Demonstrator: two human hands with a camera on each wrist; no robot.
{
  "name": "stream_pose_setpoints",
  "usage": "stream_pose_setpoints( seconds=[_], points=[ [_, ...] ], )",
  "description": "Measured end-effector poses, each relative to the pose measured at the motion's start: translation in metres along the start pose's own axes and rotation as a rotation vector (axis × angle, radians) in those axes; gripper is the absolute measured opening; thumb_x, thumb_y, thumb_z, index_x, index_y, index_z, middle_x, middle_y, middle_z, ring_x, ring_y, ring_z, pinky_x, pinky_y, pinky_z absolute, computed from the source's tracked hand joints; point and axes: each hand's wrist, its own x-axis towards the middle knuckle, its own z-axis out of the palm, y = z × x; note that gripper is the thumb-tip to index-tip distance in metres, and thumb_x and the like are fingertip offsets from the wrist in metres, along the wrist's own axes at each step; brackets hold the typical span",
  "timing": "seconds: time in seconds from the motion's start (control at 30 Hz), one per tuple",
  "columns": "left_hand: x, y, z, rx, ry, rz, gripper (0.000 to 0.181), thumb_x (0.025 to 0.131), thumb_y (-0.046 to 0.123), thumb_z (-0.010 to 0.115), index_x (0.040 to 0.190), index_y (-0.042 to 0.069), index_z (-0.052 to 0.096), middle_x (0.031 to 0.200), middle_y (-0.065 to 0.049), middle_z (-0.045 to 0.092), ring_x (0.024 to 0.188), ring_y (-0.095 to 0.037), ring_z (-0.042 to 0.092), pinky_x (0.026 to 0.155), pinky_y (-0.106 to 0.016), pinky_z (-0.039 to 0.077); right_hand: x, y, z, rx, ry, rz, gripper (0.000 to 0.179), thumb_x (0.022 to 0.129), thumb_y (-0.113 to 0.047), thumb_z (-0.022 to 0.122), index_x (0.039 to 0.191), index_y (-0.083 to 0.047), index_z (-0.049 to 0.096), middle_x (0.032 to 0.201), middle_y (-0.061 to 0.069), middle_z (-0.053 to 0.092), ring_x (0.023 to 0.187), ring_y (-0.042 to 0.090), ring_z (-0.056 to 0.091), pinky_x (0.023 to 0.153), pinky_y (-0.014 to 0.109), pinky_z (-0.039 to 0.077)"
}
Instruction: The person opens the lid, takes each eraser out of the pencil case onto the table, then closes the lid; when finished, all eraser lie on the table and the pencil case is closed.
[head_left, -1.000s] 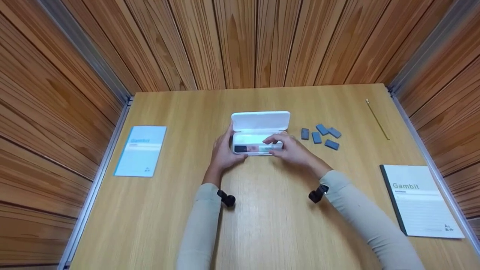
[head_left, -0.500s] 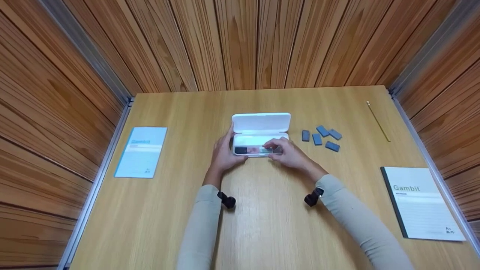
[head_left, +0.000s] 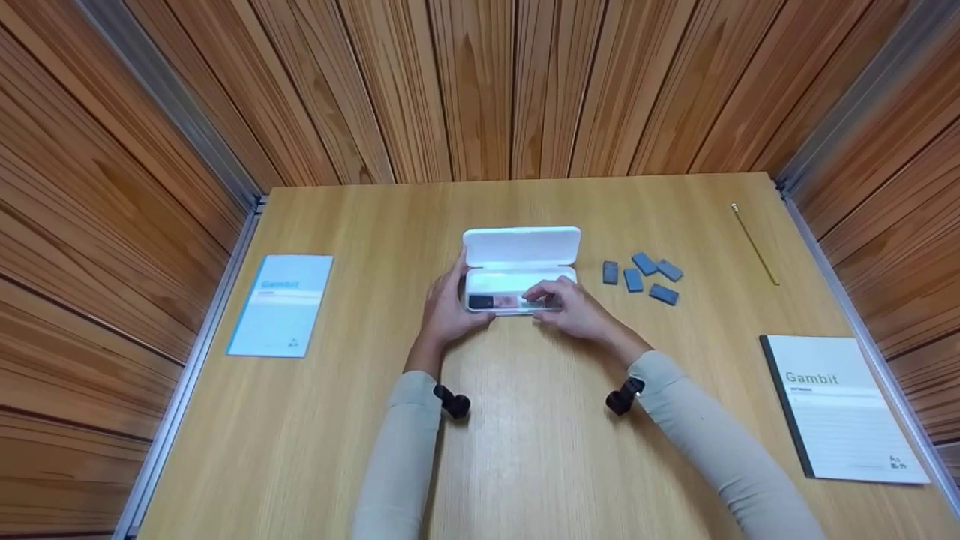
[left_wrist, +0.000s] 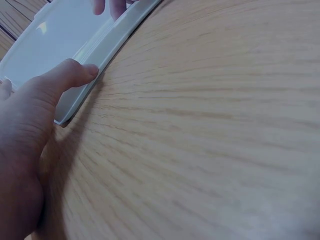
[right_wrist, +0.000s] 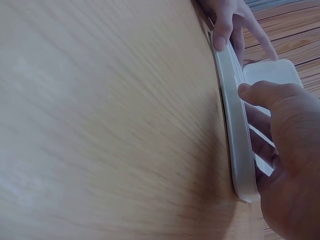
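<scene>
A white pencil case (head_left: 521, 246) stands with its lid raised in the middle of the table. My left hand (head_left: 448, 306) grips its left end, thumb (left_wrist: 82, 74) over the front rim and fingers along the side. Inside, along the front, lies a row of small blocks, with a black one (head_left: 481, 301) at the left and a pink one (head_left: 505, 301) beside it. My right hand (head_left: 574, 306) reaches into the right half, fingers bent down over the row and thumb (right_wrist: 255, 92) at the front rim. Whether it pinches a block, I cannot tell.
Several blue-grey blocks (head_left: 633, 280) lie right of the case. A thin gold stick (head_left: 756, 246) is at the far right. A light blue notebook (head_left: 280, 306) lies at the left, a white notebook with a dark spine (head_left: 844, 409) at the right. Wooden walls (head_left: 480, 90) enclose the table.
My right hand has lowered its fingers into the pencil case and shifted slightly left along the row. My left hand keeps its hold on the case.
</scene>
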Motion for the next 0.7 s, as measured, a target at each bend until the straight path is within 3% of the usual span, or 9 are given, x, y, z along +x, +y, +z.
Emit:
stream_pose_setpoints(
  seconds=[0.27, 0.43, 0.7],
  points=[
    [0.000, -0.001, -0.001, 0.029, 0.000, 0.032, 0.131, 0.082, 0.036, 0.100, 0.183, 0.028, 0.017, 0.175, -0.007, 0.056, 0.166, -0.035, 0.044, 0.143, -0.062, 0.019, 0.004, -0.002, 0.000, -0.040, 0.009, -0.063, 0.030, 0.105, -0.009, 0.077, 0.135, -0.009, 0.077, 0.132, 0.015, 0.074, 0.125, 0.034, 0.063, 0.109, 0.047, 0.051],
    [0.000, -0.001, -0.002, 0.027, 0.008, 0.033, 0.131, 0.081, 0.034, 0.100, 0.183, 0.025, 0.018, 0.173, -0.007, 0.058, 0.166, -0.036, 0.044, 0.143, -0.061, 0.020, 0.008, -0.006, 0.001, -0.047, -0.023, -0.031, 0.034, 0.106, -0.014, 0.077, 0.140, -0.017, 0.077, 0.133, 0.012, 0.069, 0.123, 0.029, 0.059, 0.104, 0.041, 0.047],
    [0.000, -0.001, -0.001, 0.018, 0.002, 0.027, 0.129, 0.083, 0.040, 0.098, 0.183, 0.027, 0.017, 0.176, -0.005, 0.054, 0.168, -0.034, 0.041, 0.143, -0.065, 0.019, 0.012, -0.006, 0.005, -0.095, -0.075, 0.008, 0.041, 0.107, -0.018, 0.077, 0.148, -0.017, 0.075, 0.129, 0.013, 0.057, 0.121, 0.029, 0.053, 0.103, 0.040, 0.044]
  ],
)
